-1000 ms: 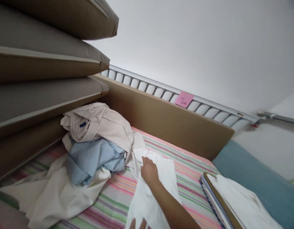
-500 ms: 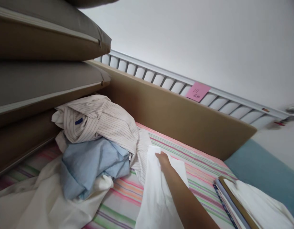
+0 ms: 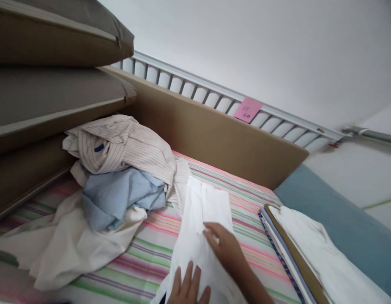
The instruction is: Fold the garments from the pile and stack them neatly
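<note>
A white garment (image 3: pixel 201 219) lies stretched out on the striped bedsheet (image 3: pixel 144 257). My right hand (image 3: pixel 223 245) rests flat on its middle, fingers spread and pointing left. My left hand (image 3: pixel 187 287) comes in at the bottom edge, fingers stretched out flat on the near part of the same white cloth. Neither hand grips anything.
A heap of clothes sits to the left: a striped shirt (image 3: pixel 125 145) over a light blue shirt (image 3: pixel 119 198) and a cream cloth (image 3: pixel 65 245). Stacked grey-brown cushions (image 3: pixel 49 93) rise at left. A tan headboard (image 3: pixel 214 139) runs behind. Folded items (image 3: pixel 309 249) lie at right.
My right hand has slid back from the far end of the white garment to its middle. My left hand is back in view, flat on the cloth.
</note>
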`<state>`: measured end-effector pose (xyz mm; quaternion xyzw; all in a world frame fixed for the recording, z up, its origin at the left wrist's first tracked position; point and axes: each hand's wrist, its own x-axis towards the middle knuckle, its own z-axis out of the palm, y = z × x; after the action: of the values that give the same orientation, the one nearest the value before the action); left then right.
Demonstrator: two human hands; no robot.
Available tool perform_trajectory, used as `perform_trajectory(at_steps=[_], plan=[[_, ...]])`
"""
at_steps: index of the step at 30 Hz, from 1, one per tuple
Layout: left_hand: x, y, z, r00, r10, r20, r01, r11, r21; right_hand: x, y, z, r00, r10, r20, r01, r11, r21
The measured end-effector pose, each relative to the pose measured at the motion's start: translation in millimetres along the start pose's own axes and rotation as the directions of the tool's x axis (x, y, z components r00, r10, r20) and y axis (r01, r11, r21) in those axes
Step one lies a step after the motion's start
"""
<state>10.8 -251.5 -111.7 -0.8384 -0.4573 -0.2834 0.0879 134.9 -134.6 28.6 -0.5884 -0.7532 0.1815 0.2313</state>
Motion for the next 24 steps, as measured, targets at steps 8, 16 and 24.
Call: perform_trajectory(at_steps=[8,16,24], plan=[[-16,-1,-12.5,0.995,0.080,-0.061,-0.068,0.982,0.177,-62,5,11,0.993,0.098,-0.064,-0.105,0.986,-0.132],[-28,3,-6.6,0.991,0.028,-0.130,-0.008,0.988,0.153,-59,-6,-16,0.976,0.171,-0.135,-0.163,0.984,0.069],[-33,14,-2.7,0.988,-0.068,-0.138,0.087,0.987,0.133,-51,-5,31,0.994,0.053,-0.097,-0.075,0.968,-0.240]])
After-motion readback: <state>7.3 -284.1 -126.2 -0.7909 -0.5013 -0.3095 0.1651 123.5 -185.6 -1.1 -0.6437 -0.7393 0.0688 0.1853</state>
